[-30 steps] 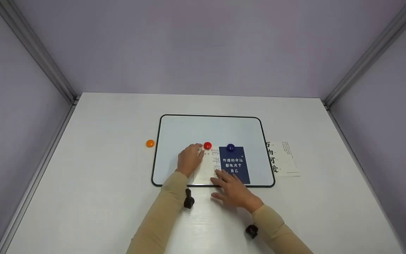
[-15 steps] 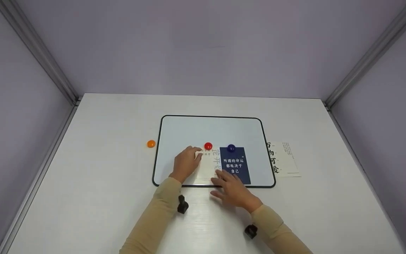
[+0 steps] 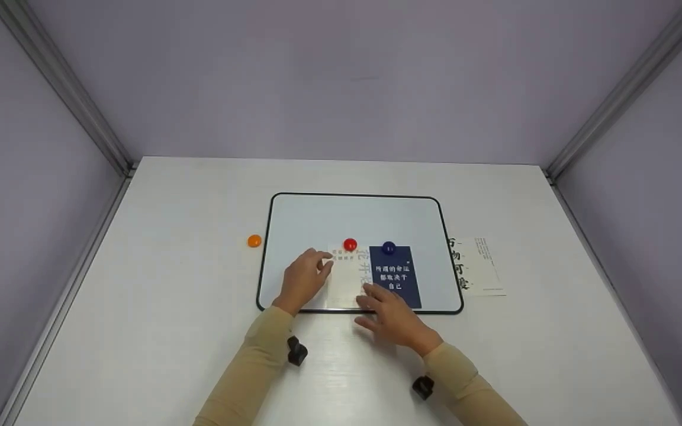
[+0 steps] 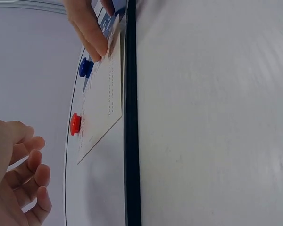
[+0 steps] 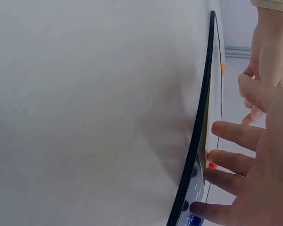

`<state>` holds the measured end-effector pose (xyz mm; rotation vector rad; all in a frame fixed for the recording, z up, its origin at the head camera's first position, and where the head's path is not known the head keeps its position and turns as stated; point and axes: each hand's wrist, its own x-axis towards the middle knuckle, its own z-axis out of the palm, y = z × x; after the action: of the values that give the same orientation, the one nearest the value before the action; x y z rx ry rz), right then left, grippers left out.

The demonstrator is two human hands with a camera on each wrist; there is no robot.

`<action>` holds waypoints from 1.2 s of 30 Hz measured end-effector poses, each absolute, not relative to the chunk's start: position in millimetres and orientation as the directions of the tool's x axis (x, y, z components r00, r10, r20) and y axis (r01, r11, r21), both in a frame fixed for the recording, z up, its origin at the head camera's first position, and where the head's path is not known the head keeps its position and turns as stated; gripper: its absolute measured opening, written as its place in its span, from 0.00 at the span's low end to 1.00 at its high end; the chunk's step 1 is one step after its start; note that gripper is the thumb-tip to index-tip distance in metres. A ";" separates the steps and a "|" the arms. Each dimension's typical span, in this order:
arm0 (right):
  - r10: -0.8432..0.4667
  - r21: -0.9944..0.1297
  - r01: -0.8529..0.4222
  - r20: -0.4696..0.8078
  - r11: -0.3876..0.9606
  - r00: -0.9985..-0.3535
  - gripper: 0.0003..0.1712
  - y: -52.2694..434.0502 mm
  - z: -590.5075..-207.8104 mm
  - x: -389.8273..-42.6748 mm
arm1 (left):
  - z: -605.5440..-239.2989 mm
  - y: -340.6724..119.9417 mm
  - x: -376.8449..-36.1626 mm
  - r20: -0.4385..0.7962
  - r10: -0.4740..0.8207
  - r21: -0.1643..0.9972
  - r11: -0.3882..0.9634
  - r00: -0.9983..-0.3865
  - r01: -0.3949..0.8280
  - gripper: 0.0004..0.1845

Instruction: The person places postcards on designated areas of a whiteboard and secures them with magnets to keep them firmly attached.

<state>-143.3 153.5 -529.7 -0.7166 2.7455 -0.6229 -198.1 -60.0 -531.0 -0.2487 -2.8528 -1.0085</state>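
A whiteboard (image 3: 356, 219) with a dark rim lies on the table. On it a cream card (image 3: 344, 284) with faint printed characters sits beside a navy card (image 3: 400, 293) with white characters. A red round magnet (image 3: 350, 244) is at the cream card's top edge, a dark blue one (image 3: 389, 248) at the navy card's. My left hand (image 3: 304, 277), fingers loosely bent and holding nothing, hovers left of the cream card; the left wrist view shows it apart from the card. My right hand (image 3: 394, 319) has spread fingers, its fingertips at the lower part of both cards.
An orange magnet (image 3: 254, 241) lies on the white table (image 3: 169, 266) just left of the whiteboard. Another cream card (image 3: 483, 269) with large black characters lies at the board's right edge, its left side partly hidden. Pale walls (image 3: 341, 83) stand behind and at both sides.
My left hand has drawn away from the red magnet, leftward and toward me, uncovering more of the cream card. My right hand stays nearly where it was. Cards and magnets look unmoved.
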 end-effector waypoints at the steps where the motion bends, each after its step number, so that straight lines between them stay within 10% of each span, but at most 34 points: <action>1: -0.507 -0.459 -0.408 -0.112 0.789 -0.854 0.27 153.6 -530.1 -143.1 | -530.7 -60.9 -197.7 0.145 0.116 0.615 0.768 -0.983 0.181 0.12; 36: -0.480 -0.521 -0.379 -0.068 0.764 -0.875 0.27 168.7 -523.9 -139.3 | -528.0 -105.4 -165.9 0.109 0.242 0.508 0.820 -0.964 0.264 0.11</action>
<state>-139.3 168.7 -523.9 -0.6806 2.7627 -0.7535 -165.9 -105.4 -528.0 -0.4115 -2.9594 -0.8343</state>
